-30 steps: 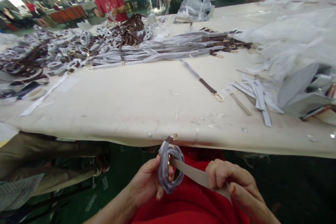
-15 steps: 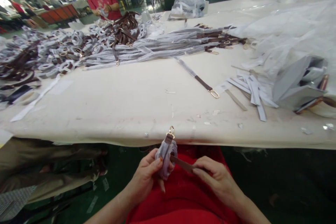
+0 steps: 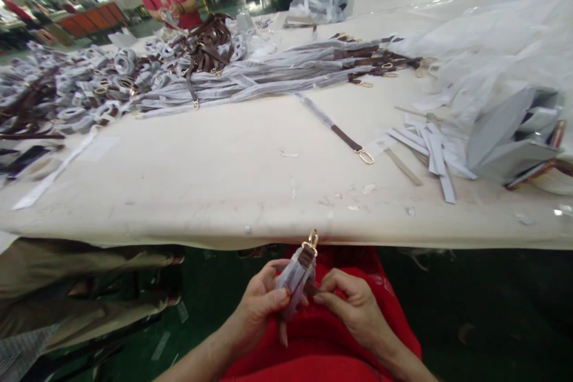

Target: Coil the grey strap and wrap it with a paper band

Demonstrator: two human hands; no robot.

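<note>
Left hand point(image 3: 258, 305) around coiled, grey-wrapped, gold-clipped strap point(image 3: 296, 276)

Both hands meet low in the view, in front of the person's lap; the left forearm point(image 3: 201, 355) comes in bare from the lower left and slants up toward the middle; the left hand point(image 3: 259, 307) is curled shut in a grip, palm turned inward, its thumb point(image 3: 281, 295) pressed across the front with an orange-painted nail showing, one finger arched over the top and another pointing down. The right forearm point(image 3: 400, 361) enters from the lower right; the right hand point(image 3: 356, 310) shows its back to the camera, knuckles raised, fingers point(image 3: 323, 297) bent and pinched together at the tips, almost touching the left thumb; both wrists are roughly level.
</note>
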